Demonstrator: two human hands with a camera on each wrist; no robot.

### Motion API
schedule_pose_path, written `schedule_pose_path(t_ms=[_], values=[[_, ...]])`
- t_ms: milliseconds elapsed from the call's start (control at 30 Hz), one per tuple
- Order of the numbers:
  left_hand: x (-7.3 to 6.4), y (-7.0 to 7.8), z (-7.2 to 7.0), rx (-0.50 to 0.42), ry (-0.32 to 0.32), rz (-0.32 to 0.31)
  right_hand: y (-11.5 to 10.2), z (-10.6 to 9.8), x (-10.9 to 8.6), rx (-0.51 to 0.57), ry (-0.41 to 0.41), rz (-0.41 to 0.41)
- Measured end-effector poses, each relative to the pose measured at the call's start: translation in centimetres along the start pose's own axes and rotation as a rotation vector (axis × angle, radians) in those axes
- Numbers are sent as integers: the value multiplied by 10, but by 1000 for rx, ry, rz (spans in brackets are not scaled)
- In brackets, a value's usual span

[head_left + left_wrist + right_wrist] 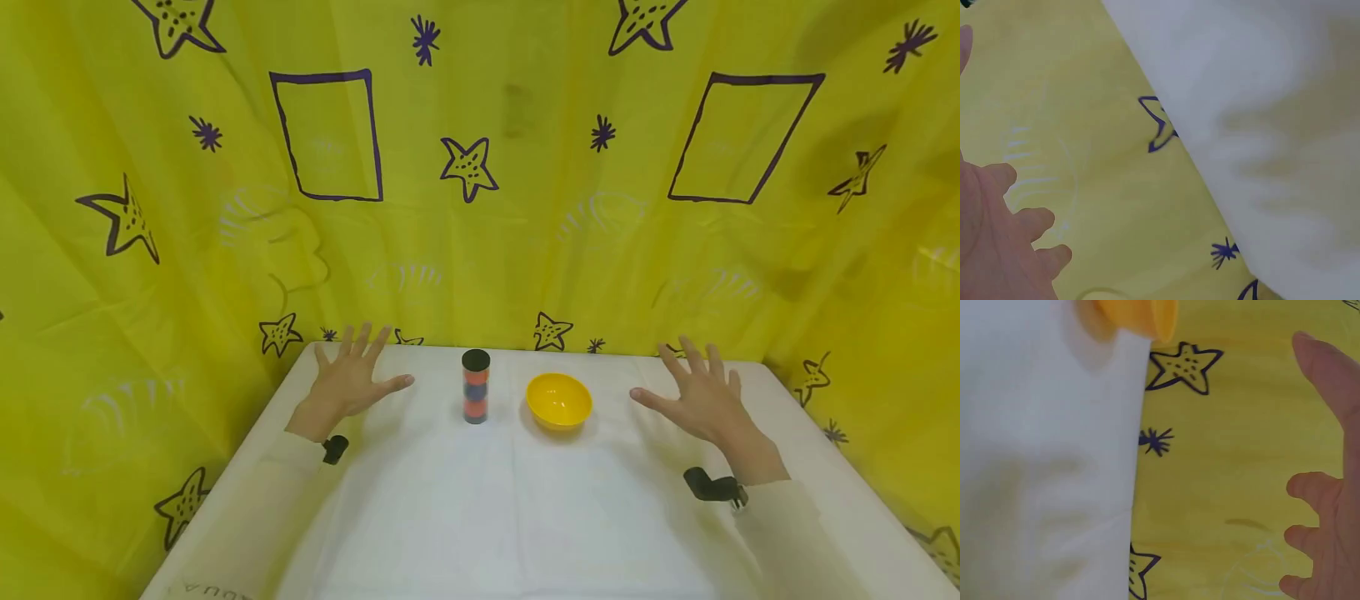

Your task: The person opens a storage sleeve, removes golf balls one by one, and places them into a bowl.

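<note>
In the head view, a clear tube with a dark lid stands upright on the white table, showing orange and dark blue bands of contents inside. To its right sits a yellow bowl, and its inside looks bare. My left hand is held over the table's left side with fingers spread, apart from the tube. Over the right side, my right hand also has its fingers spread, holding nothing; the bowl is the thing nearest to it. Part of the bowl shows at the top of the right wrist view.
A white cloth covers the table. Its far edge meets a yellow curtain with drawn stars and rectangles, which also hangs along both sides. Dark wrist cameras are strapped at the sleeves.
</note>
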State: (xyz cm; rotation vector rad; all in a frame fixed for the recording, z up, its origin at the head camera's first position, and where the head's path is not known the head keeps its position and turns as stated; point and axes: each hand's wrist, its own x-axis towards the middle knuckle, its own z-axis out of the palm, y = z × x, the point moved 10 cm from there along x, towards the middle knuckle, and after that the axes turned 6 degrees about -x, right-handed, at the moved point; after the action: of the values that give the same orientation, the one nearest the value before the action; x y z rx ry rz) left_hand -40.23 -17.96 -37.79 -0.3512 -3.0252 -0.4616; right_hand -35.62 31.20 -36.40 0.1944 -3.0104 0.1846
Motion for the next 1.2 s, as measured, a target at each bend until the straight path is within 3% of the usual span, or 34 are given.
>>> schedule_pose_path(t_ms=[167,333,567,733,933,1200], values=[[-4,19,5,-105,47,31,-19,-4,-9,62,21,-21],[1,43,15,-264,32,63,-40,-6,-13,175,22,-61],[13,75,51,-573,-90,81,-71,-10,-10,321,47,-172],[16,90,77,-710,-105,93,-83,6,-10,310,50,-182],[20,95,94,-760,-51,100,-91,22,-10,260,56,-161],[25,100,105,-649,-39,86,-98,31,-6,245,85,-186]])
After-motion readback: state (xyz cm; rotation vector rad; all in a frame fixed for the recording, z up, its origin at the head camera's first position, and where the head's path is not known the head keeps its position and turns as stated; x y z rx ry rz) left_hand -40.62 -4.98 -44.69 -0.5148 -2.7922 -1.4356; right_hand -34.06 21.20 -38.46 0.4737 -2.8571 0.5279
